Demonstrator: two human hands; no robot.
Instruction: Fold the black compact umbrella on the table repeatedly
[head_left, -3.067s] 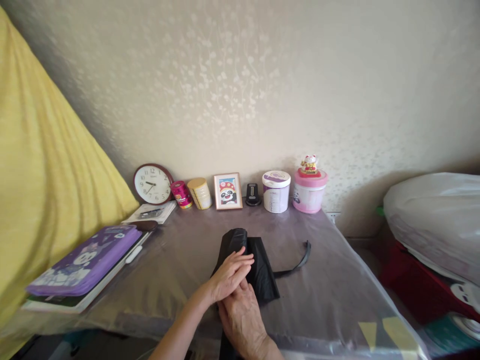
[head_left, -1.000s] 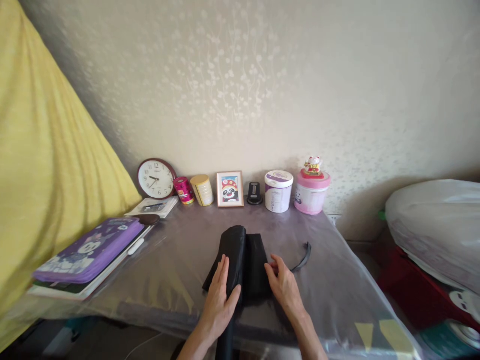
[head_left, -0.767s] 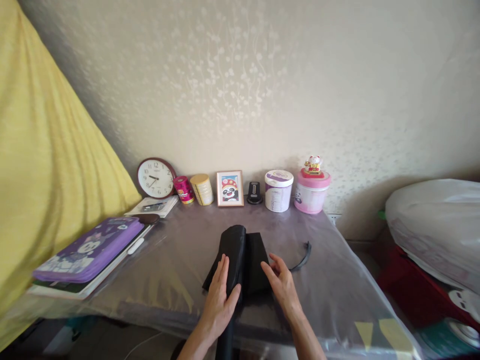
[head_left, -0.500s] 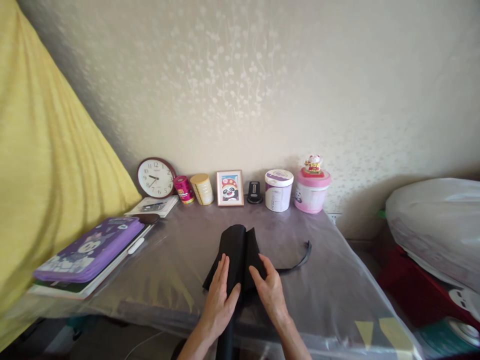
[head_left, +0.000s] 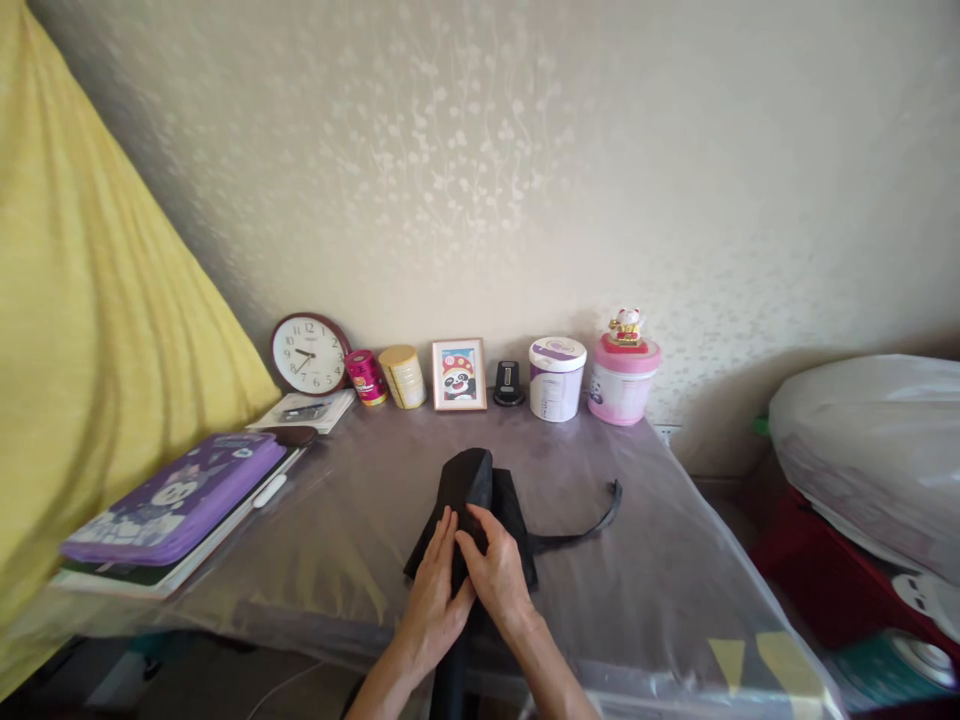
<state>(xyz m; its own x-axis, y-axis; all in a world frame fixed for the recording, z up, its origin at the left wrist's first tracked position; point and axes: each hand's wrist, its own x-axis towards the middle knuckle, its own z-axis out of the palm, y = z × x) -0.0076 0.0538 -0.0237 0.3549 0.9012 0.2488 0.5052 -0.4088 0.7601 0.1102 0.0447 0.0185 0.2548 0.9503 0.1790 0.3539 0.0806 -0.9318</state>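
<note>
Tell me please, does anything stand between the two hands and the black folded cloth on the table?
Nothing visible does. The left hand lies flat on the black cloth, and the right hand rests on it beside the left one. Its strap lies to the right, apart from both hands.

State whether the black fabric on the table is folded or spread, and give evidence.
Folded: the fabric is a narrow layered bundle under the left hand and right hand; its strap trails out.
</note>
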